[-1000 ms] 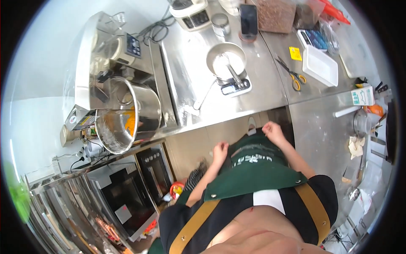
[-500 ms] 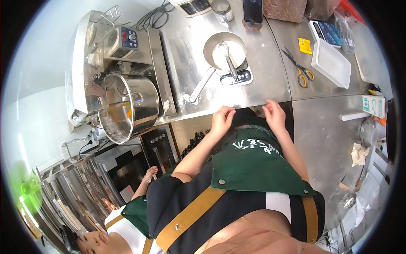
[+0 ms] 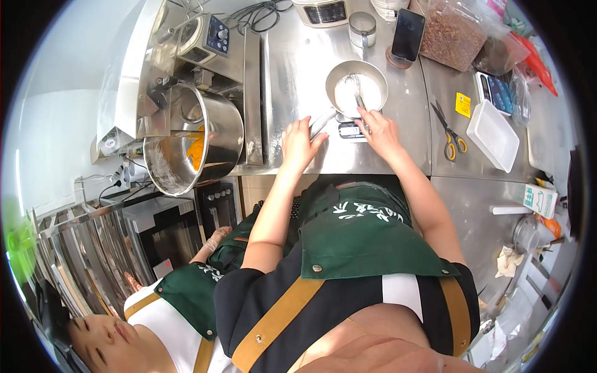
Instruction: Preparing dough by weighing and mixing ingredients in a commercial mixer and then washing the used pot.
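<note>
A saucepan (image 3: 331, 73) with white contents sits on a small scale (image 3: 352, 131). Its handle (image 3: 321, 121) points toward me and to the left. Inside leans a metal whisk (image 3: 357, 90), its handle over the pan's near rim. My left hand (image 3: 300, 144) is beside the end of the pan handle, open, thumb and fingers apart around it. My right hand (image 3: 382, 132) is over the scale's right side, its curled fingers and thumb at the whisk's handle, whose lower end they cover.
To the left stand a mixer's steel bowl (image 3: 219, 140) with something orange inside and a co-worker's gloved hand (image 3: 217, 237). Scissors (image 3: 450, 138), a yellow packet (image 3: 462, 105) and a white tray (image 3: 493, 137) lie right. A phone (image 3: 408, 36) and glass cup (image 3: 362, 28) stand behind.
Both my hands have moved from the table's front edge up to the pan: the left to its handle, the right to the whisk. The view has shifted, and the co-worker has come closer.
</note>
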Demonstrator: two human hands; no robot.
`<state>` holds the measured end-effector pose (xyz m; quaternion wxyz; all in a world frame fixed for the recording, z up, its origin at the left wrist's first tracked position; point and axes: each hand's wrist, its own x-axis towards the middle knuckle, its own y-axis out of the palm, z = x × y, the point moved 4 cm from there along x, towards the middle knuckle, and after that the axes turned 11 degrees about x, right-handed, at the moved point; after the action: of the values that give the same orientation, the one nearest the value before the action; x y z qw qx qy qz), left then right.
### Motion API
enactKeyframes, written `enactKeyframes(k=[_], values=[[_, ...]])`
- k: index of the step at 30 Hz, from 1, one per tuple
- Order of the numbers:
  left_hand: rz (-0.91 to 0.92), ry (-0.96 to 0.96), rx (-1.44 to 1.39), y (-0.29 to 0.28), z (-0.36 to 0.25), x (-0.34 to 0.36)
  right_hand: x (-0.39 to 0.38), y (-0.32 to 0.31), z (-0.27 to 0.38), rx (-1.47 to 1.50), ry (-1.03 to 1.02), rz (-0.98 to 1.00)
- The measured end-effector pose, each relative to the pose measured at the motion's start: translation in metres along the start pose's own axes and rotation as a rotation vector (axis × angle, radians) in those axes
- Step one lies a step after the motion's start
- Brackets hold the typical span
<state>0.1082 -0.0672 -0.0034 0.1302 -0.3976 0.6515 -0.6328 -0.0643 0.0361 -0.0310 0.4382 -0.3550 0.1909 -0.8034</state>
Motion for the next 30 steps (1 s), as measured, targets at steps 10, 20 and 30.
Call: enactKeyframes(k=[10,20,30], values=[[0.538,-0.147,0.018,0.027,0.002,0.018,0.029,-0.057,-0.005,0.308,0.098,0.000],[0.400,-0.227,-0.021,0.027,-0.010,0.016,0.019,-0.049,-0.023,0.498,0.219,0.028],[-0.324,-0.175,-0.116,-0.033,-0.029,-0.012,0.012,-0.036,-0.031,0.624,0.342,-0.033]])
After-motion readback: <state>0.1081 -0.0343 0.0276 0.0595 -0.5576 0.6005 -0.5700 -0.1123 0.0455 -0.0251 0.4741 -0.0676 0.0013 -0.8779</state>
